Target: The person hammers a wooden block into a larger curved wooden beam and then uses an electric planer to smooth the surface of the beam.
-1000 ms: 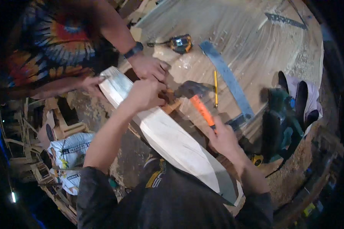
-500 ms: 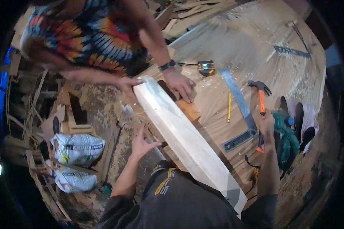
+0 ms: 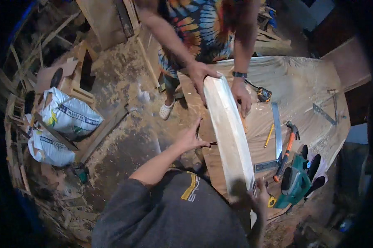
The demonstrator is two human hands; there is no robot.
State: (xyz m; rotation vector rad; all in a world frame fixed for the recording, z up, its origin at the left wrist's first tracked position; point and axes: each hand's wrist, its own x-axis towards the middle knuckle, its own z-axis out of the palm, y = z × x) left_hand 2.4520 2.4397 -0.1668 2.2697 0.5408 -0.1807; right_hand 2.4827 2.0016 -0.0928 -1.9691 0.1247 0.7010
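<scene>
A long, pale wooden beam (image 3: 230, 134) with planed faces stretches from the far side of the table toward my body. Left of its middle, my left hand (image 3: 190, 136) is open, thumb and fingers apart, close to the wood but holding nothing. In shadow at the beam's near end, my right hand (image 3: 260, 196) has its fingers curled against the right edge. Opposite me, a person in a colourful patterned garment grips the far end with one hand (image 3: 202, 76); the other hand (image 3: 241, 96) rests just right of the beam.
On the table (image 3: 306, 89) lie an orange-handled hammer (image 3: 290, 146), a yellow pencil (image 3: 269, 135), a metal square (image 3: 276, 128), a tape measure (image 3: 264, 95) and a green power tool (image 3: 295, 184). White sacks (image 3: 70, 113) and wood scraps stand left, on a sawdust-strewn floor.
My right hand has moved from the hammer to the beam's near end, and the hammer lies on the table. My left hand stays open beside the beam. The view has turned.
</scene>
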